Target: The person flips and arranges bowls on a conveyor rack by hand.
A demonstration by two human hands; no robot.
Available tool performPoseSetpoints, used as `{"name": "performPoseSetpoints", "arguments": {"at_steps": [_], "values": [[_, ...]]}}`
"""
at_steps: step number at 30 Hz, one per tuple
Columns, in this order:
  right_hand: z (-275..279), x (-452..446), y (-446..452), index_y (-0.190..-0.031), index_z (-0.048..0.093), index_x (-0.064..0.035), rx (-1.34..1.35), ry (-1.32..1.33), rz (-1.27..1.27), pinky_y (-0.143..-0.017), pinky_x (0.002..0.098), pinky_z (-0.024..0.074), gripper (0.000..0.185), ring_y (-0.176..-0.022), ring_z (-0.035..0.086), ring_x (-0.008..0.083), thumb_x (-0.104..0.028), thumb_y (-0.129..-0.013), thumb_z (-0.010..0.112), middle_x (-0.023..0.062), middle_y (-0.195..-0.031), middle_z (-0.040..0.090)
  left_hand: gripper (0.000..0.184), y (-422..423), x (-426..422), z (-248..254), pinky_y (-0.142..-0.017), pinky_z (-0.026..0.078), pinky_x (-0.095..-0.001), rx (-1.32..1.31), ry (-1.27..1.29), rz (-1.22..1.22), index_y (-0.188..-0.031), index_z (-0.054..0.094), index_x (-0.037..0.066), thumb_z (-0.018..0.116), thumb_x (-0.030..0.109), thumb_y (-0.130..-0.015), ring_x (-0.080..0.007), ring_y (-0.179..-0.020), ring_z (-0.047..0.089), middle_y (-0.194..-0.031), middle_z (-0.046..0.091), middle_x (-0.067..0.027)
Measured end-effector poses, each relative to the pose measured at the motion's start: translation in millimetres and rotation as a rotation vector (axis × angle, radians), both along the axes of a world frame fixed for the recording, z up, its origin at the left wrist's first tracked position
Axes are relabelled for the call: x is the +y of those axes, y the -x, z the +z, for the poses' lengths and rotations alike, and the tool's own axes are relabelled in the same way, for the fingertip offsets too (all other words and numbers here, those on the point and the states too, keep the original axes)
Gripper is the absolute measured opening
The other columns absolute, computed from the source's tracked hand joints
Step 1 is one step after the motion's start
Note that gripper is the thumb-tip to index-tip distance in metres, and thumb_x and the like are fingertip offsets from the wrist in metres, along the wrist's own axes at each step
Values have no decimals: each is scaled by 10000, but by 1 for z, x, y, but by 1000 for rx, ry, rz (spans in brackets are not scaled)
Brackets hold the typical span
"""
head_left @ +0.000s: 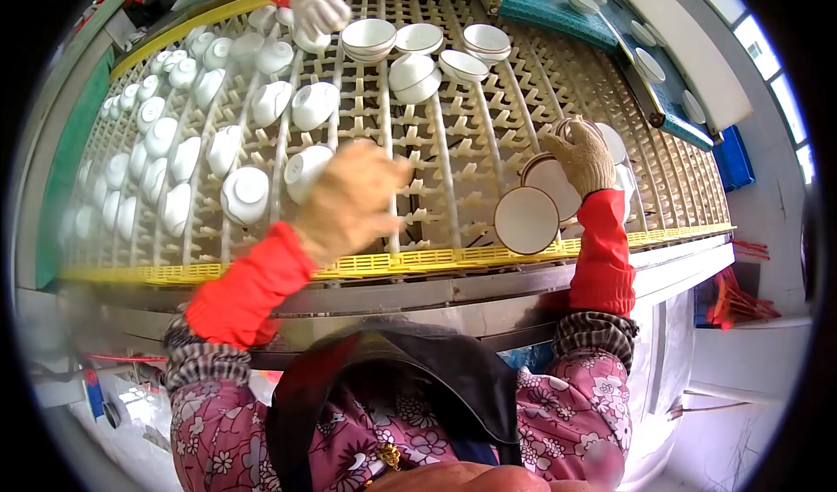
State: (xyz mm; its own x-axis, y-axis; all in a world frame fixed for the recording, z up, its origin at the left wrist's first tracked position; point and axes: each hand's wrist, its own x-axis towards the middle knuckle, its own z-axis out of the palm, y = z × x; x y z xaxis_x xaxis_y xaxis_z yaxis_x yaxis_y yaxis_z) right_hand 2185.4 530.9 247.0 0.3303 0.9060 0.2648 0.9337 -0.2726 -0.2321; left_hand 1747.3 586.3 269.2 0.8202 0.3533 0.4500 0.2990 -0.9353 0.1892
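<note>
My left hand point(353, 203), in a tan work glove, is over the rack and blurred by motion. A gap shows between its thumb and fingers, with nothing visible in it. Just beyond it, an upturned white bowl point(305, 171) rests on the pegs, and another upturned bowl point(245, 196) is to the left. My right hand point(580, 154), also gloved, has its fingers curled over the dark-rimmed white bowls point(554, 185) at the right; its fingertips are partly unclear. A round white bowl point(527, 220) leans in front of them, facing me.
The pegged rack point(453, 156) has a yellow edge strip point(418, 263). Rows of upturned bowls point(161, 136) fill its left side; stacked bowls point(368, 37) stand at the back. Another person's gloved hand point(319, 13) reaches in there. A green belt point(545, 8) carries bowls at upper right.
</note>
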Motion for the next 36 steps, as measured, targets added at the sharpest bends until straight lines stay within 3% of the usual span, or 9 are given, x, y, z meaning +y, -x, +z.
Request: {"name": "performPoseSetpoints", "arguments": {"at_steps": [5,10,11,14,17,19,22,29,36], "values": [[-10,6,-7,-1147,763,-43,11,37,52,-944,550,580,526,-1068,761,439,-533,-958,788,261,-1089,779,372,-147,-42,-54,-998,560,-472,189,-193,-327,-1100,717,-1,734,257,-833,-371,-1057,688,-1101,743,-141],[15,-24,19,-1178,729,-12,23,107,105,-910,580,582,594,-1027,748,504,-536,-917,835,296,-1053,775,489,-184,-26,-89,-1242,487,-448,-2,-134,-370,-1242,803,157,816,388,-812,-396,-1166,748,-1092,801,-157],[17,-27,18,-1184,724,-7,61,123,116,-912,584,581,605,-1032,745,513,-531,-906,843,304,-1065,774,336,-191,-25,-81,-1235,489,-436,355,-29,-260,-1089,843,155,803,376,-840,-337,-1109,777,-1046,818,-143],[0,-36,7,-1189,726,-1,-26,145,53,-904,588,580,589,-1034,748,517,-499,-899,842,305,-1071,776,261,-171,-7,-110,-1097,572,-443,193,268,-180,-926,817,81,780,340,-910,-312,-1002,775,-986,799,-161],[-7,-52,9,-1086,747,11,-42,135,30,-858,582,570,487,-981,744,511,-439,-917,823,294,-1022,769,379,-116,-6,-84,-998,606,-438,-5,650,-74,-990,814,31,784,409,-976,-365,-954,762,-1029,790,-186],[-3,-69,20,-1024,750,14,160,211,33,-830,565,560,432,-940,739,496,-404,-930,808,287,-991,763,620,-73,4,-52,-879,639,-391,45,1041,10,-1188,789,-23,760,582,-1058,-247,-971,785,-1087,776,-140],[-12,-75,44,-975,749,14,297,224,132,-794,539,546,374,-889,728,472,-357,-946,785,276,-953,752,678,-18,4,-38,-756,616,-316,3,1026,-3,-1194,772,-66,735,603,-1086,-170,-927,754,-1042,752,-124],[-4,-56,82,-1231,804,-25,685,97,336,-829,402,584,300,-881,750,264,-233,-1025,740,135,-963,789,443,116,-15,-21,-903,650,-415,-24,282,347,-1346,739,29,831,194,-945,-376,-1064,786,-1217,806,-156],[40,17,123,-1422,769,-17,576,-343,586,-1016,392,631,419,-1182,811,284,9,-1004,747,193,-1309,825,430,275,16,-32,-1014,555,-545,-112,134,1139,-1249,750,40,751,394,-1005,-453,-1142,745,-1212,791,-243]]}}
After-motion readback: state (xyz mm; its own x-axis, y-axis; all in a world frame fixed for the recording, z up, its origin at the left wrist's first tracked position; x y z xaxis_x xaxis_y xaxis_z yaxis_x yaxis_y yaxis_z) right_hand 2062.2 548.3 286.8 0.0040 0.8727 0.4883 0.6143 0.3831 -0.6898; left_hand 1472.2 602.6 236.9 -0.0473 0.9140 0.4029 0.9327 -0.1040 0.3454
